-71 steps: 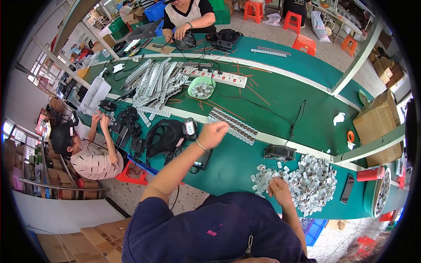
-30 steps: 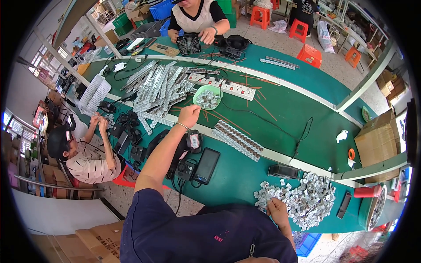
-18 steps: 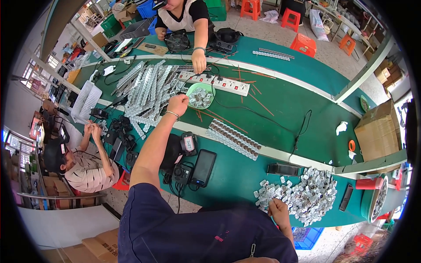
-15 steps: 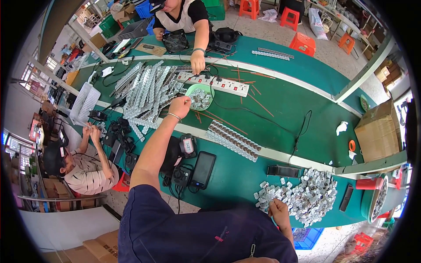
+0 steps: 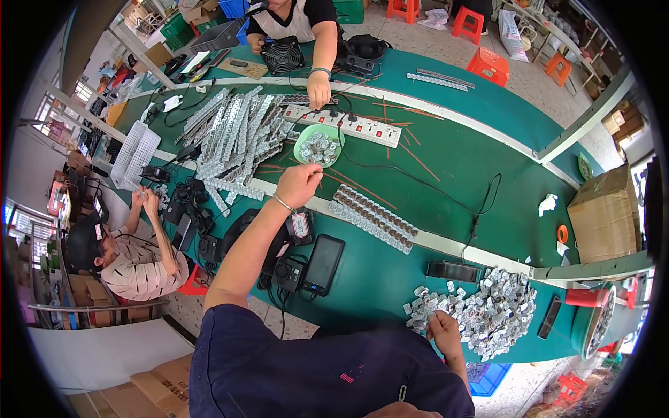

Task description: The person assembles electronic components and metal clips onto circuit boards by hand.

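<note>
My left hand point(image 5: 297, 187) is stretched out over the bench, closed with fingertips pinched together, just in front of a light green bowl point(image 5: 300, 151). Small silvery metal pieces point(image 5: 320, 148) lie in that bowl. What the fingertips hold, if anything, is too small to make out. At the near edge of a big pile of similar small metal pieces point(image 5: 498, 313), my right hand point(image 5: 444, 333) is closed, thumb against fingers; I cannot make out what is in it. Between the hands lie strips of joined metal pieces point(image 5: 373, 219), side by side.
A white power strip point(image 5: 348, 125) lies beyond the bowl, under a co-worker's hand point(image 5: 318, 92). Many metal strips point(image 5: 240, 136) are heaped at left. A black handheld device point(image 5: 323, 265) lies near me. Another person point(image 5: 132, 258) sits at left. A cardboard box point(image 5: 605, 216) stands at right.
My left hand has drawn back from the bowl's left side toward me and a little right, fingers still pinched. My right hand stays at the pile.
</note>
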Tool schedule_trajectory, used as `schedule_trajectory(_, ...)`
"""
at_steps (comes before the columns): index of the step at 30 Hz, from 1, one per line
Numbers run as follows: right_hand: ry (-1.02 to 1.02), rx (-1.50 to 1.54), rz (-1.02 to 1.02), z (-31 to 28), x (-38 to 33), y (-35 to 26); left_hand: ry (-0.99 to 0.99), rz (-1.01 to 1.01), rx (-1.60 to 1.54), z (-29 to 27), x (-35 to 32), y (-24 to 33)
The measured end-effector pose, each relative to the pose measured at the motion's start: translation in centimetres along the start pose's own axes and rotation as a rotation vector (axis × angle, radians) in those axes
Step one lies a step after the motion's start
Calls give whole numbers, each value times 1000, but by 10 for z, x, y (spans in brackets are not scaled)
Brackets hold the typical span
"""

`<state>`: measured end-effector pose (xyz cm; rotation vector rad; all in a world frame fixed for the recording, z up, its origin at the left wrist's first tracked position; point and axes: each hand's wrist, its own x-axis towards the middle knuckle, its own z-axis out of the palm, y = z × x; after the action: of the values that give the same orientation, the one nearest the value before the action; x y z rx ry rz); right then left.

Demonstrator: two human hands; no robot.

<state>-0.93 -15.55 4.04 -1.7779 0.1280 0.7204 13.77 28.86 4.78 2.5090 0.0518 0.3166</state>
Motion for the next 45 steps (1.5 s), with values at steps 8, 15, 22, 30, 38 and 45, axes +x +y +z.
schedule_trajectory(8,-2,20,-31,-1,-4,6,-48,57,-127,12,-35,35)
schedule_trajectory(15,-20,19,-59,-2,-6,5,-122,70,-169,25,-59,66)
schedule_trajectory(22,-36,41,-82,-2,-4,1,-247,181,-433,56,-107,152)
schedule_trajectory(30,-51,56,-147,-1,-12,-2,-436,206,-508,87,-152,204)
schedule_trajectory(38,-9,58,-170,-3,-34,11,-437,316,-356,100,-193,227)
schedule_trajectory(45,60,-153,-301,-1,-24,-6,-373,433,-214,103,-188,230)
